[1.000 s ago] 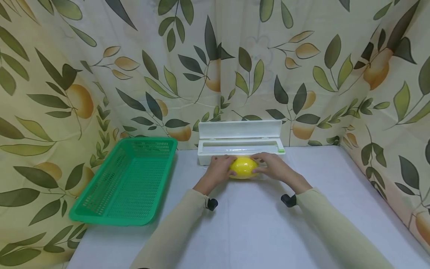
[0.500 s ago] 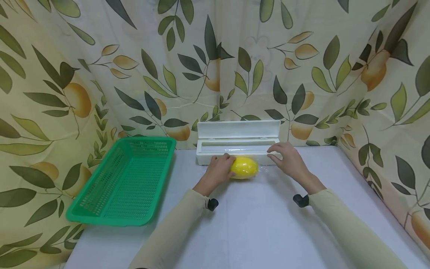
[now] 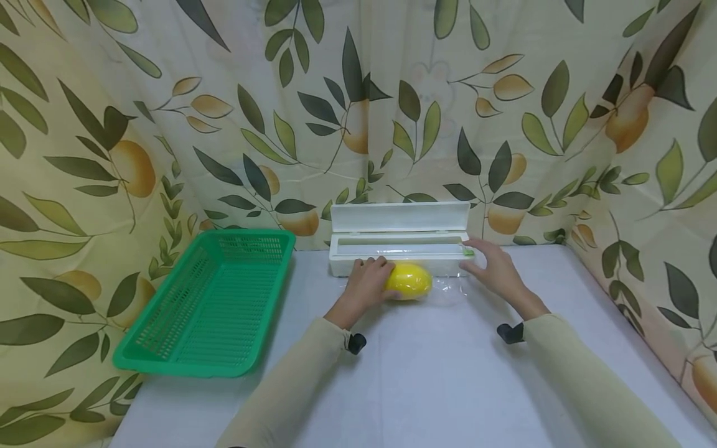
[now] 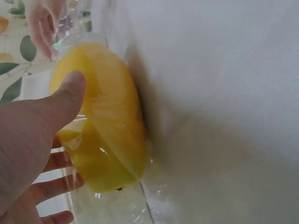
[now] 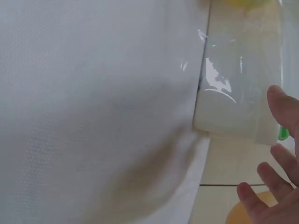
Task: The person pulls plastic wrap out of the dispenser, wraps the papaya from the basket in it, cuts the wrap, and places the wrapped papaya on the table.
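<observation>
A yellow mango (image 3: pixel 410 281) under clear film lies on its side in front of a white cling film dispenser (image 3: pixel 358 267). My left hand (image 3: pixel 366 285) grips its left part, thumb (image 4: pixel 70 95) in front and fingers behind. Clear cling film (image 3: pixel 448 289) spreads right of the mango and hangs over the dispenser's front (image 5: pixel 233 109). At the dispenser's right end sits a green slider (image 3: pixel 468 252). My right hand (image 3: pixel 495 270) is at that slider, thumb and index finger apart around it; whether the index finger touches it I cannot tell.
The dispenser's lid (image 3: pixel 400 218) stands raised at the back. A green perforated basket (image 3: pixel 252 367) is on the left of the white table (image 3: pixel 426 373). Patterned fabric (image 3: pixel 392 112) closes off the back and sides.
My right hand has left the mango and moved right to the dispenser's slider end. My left hand stays on the mango. More film shows at the mango's right.
</observation>
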Available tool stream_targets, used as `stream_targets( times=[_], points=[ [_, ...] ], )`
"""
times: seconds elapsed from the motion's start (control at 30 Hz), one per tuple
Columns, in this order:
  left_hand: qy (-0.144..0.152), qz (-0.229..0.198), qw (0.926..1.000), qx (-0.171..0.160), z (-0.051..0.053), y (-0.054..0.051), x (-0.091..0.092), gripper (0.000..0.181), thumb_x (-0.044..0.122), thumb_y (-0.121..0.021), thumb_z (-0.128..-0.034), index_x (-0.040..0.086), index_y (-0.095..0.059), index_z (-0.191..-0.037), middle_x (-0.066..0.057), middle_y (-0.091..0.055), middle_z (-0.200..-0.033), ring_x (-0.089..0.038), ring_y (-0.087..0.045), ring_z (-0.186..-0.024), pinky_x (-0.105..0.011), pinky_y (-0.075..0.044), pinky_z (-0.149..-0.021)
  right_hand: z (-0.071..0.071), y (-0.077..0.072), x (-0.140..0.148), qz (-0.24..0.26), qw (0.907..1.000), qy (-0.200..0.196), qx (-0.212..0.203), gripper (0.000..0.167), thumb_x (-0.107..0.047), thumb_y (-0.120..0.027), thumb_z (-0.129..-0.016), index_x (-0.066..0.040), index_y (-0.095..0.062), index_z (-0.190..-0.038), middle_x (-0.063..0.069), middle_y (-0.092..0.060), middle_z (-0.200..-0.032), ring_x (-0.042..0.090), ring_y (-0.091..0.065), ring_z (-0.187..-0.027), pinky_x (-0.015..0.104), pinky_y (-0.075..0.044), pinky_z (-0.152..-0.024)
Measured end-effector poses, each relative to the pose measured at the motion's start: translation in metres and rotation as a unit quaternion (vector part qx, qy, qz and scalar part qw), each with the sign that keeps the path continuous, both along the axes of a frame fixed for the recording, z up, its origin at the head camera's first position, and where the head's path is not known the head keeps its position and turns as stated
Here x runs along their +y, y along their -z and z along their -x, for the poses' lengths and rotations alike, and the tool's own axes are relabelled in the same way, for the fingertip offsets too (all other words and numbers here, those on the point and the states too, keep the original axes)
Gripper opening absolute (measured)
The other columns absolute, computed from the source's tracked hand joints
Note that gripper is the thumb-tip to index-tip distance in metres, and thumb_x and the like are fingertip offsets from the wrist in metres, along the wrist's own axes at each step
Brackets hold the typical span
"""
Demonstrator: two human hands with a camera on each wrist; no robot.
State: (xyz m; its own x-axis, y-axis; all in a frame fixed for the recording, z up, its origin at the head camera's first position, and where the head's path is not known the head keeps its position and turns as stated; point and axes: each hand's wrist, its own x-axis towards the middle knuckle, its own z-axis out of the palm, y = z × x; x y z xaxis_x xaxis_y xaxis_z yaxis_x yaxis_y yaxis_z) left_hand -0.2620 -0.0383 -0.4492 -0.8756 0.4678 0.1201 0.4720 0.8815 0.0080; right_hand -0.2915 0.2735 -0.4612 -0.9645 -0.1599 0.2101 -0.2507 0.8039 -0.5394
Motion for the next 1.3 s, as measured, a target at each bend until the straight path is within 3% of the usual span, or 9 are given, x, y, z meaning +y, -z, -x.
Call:
stream_targets(
  times=[0.1, 0.2, 0.37, 0.6, 0.73, 0.87, 1.13, 1.3],
  points=[
    [-0.002, 0.011, 0.9999, 0.013, 0.001, 0.000, 0.003, 0.065, 0.061, -0.071, -0.0891, 0.018, -0.062, -0.137, 0.001, -0.064, -0.130, -0.020, -0.060, -0.113, -0.042, -0.045, -0.096, 0.000, 0.003, 0.004, 0.008, 0.9998, 0.009, -0.014, 0.058, -0.022, -0.075, -0.095, -0.005, -0.051, -0.146, 0.025, -0.042, -0.156, 0.050, -0.033, -0.145, 0.069, -0.027, -0.113],
    [-0.006, 0.013, 0.9997, 0.020, 0.002, -0.002, 0.006, 0.065, 0.062, -0.071, -0.0887, 0.018, -0.063, -0.136, 0.002, -0.063, -0.130, -0.020, -0.058, -0.113, -0.041, -0.044, -0.095, 0.002, 0.005, 0.008, 0.011, 0.9999, 0.009, 0.003, 0.056, -0.022, -0.075, -0.095, -0.003, -0.053, -0.143, 0.025, -0.045, -0.154, 0.050, -0.035, -0.143, 0.069, -0.028, -0.113],
    [-0.006, 0.007, 0.9999, 0.008, 0.003, -0.005, 0.011, 0.065, 0.061, -0.073, -0.0884, 0.018, -0.063, -0.136, 0.002, -0.062, -0.132, -0.019, -0.056, -0.115, -0.040, -0.042, -0.096, 0.004, 0.009, 0.012, 0.019, 0.9988, 0.006, 0.046, 0.051, -0.017, -0.076, -0.094, 0.002, -0.056, -0.138, 0.028, -0.049, -0.149, 0.050, -0.041, -0.139, 0.065, -0.037, -0.108],
    [0.000, -0.015, 0.9999, -0.007, 0.004, -0.005, 0.011, 0.068, 0.059, -0.076, -0.0867, 0.018, -0.062, -0.140, 0.000, -0.064, -0.131, -0.021, -0.055, -0.115, -0.041, -0.041, -0.097, 0.003, 0.013, 0.016, 0.040, 0.9972, 0.001, 0.062, 0.052, -0.013, -0.076, -0.094, 0.003, -0.056, -0.138, 0.029, -0.050, -0.147, 0.049, -0.055, -0.123, 0.061, -0.050, -0.095],
    [0.008, -0.035, 0.9993, -0.007, 0.006, -0.005, 0.008, 0.071, 0.059, -0.076, -0.0861, 0.018, -0.061, -0.142, 0.000, -0.064, -0.131, -0.021, -0.055, -0.115, -0.041, -0.041, -0.096, 0.004, 0.013, 0.014, 0.066, 0.9961, -0.001, 0.058, 0.053, -0.013, -0.076, -0.093, 0.003, -0.055, -0.140, 0.029, -0.049, -0.148, 0.051, -0.062, -0.111, 0.060, -0.053, -0.089],
    [0.019, -0.053, 0.9984, -0.005, 0.007, -0.009, 0.010, 0.069, 0.060, -0.072, -0.0894, 0.020, -0.058, -0.145, 0.000, -0.063, -0.134, -0.022, -0.055, -0.118, -0.040, -0.041, -0.096, 0.006, 0.016, 0.014, 0.085, 0.9956, 0.011, 0.038, 0.055, -0.012, -0.076, -0.094, 0.001, -0.053, -0.142, 0.027, -0.046, -0.151, 0.050, -0.063, -0.112, 0.058, -0.056, -0.088],
    [0.044, -0.101, 0.9937, -0.020, 0.016, -0.027, 0.039, 0.051, 0.048, -0.068, -0.0978, 0.024, -0.060, -0.143, 0.002, -0.062, -0.139, -0.021, -0.054, -0.128, -0.041, -0.041, -0.104, 0.007, 0.021, 0.010, 0.102, 0.9944, 0.025, 0.002, 0.056, -0.016, -0.075, -0.095, -0.004, -0.052, -0.145, 0.023, -0.043, -0.156, 0.048, -0.062, -0.115, 0.056, -0.055, -0.091],
    [0.067, -0.128, 0.9888, -0.036, 0.029, -0.034, 0.067, 0.044, 0.043, -0.066, -0.1005, 0.024, -0.062, -0.140, 0.002, -0.066, -0.133, -0.018, -0.058, -0.121, -0.040, -0.042, -0.103, 0.006, 0.023, 0.006, 0.113, 0.9930, 0.032, -0.007, 0.056, -0.019, -0.074, -0.096, -0.008, -0.052, -0.146, 0.021, -0.042, -0.157, 0.048, -0.061, -0.116, 0.057, -0.054, -0.092]
  ],
)
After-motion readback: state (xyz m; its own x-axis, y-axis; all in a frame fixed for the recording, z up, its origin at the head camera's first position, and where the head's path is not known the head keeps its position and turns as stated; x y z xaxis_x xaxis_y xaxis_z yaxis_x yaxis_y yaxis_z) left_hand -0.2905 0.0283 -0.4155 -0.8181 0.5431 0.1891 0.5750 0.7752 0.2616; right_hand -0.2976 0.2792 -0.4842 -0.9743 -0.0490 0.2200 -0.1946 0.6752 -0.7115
